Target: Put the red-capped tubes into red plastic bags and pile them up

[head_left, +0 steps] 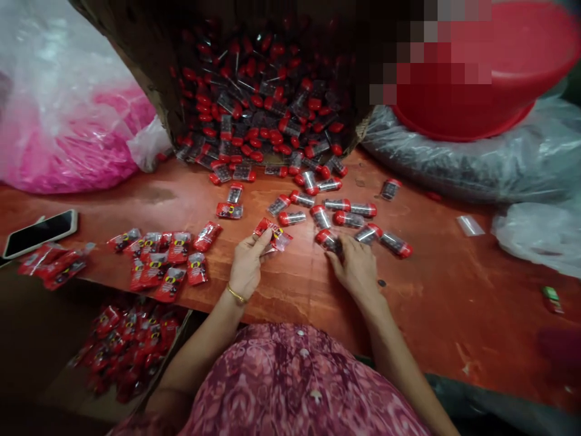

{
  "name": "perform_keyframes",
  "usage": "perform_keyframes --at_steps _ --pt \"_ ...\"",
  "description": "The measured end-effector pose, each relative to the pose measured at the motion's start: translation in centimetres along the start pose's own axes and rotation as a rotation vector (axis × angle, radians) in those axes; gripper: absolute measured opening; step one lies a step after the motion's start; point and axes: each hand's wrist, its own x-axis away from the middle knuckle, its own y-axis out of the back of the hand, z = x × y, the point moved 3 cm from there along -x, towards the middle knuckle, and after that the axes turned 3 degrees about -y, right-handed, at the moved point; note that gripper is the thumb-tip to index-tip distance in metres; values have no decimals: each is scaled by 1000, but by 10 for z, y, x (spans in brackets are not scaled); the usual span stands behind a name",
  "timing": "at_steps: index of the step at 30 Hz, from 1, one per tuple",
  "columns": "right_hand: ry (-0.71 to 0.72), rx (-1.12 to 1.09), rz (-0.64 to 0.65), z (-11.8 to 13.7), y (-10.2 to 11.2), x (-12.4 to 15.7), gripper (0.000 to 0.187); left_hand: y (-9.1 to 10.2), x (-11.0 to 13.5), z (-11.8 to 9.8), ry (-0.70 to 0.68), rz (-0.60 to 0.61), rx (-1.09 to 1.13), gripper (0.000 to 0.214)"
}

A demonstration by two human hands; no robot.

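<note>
My left hand [247, 261] pinches a small red packet [275, 234] just above the red-brown table [436, 284]. My right hand [356, 266] rests on the table with its fingers closed round a small clear vial with a red cap [327, 240]. Several more red-capped vials [347, 219] lie loose just beyond both hands. They spill from a tipped cardboard box [267, 91] full of them at the back. A heap of filled red packets [166, 257] lies to the left of my left hand.
A phone [40, 232] lies at the table's left edge. A box of red packets [122, 345] stands below the table. A bag of pink items [68, 127] sits back left, a red basin [490, 72] on grey bags back right. An empty clear sleeve [469, 225] lies to the right.
</note>
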Motion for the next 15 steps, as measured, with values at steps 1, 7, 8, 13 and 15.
perform_keyframes --at_steps 1,7,8,13,15 --pt "36 -4 20 -3 -2 1 39 1 0 0 16 3 13 35" --pt "-69 -625 64 24 9 19 34 1 7 0 46 31 3 35" --pt "-122 -745 137 32 13 23 34 1 9 1 46 31 -9 35" --pt "-221 -1073 418 63 28 34 38 -2 18 4 22 35 -78 40" --pt "-242 -1101 476 67 30 34 39 -3 22 5 7 41 -100 40"
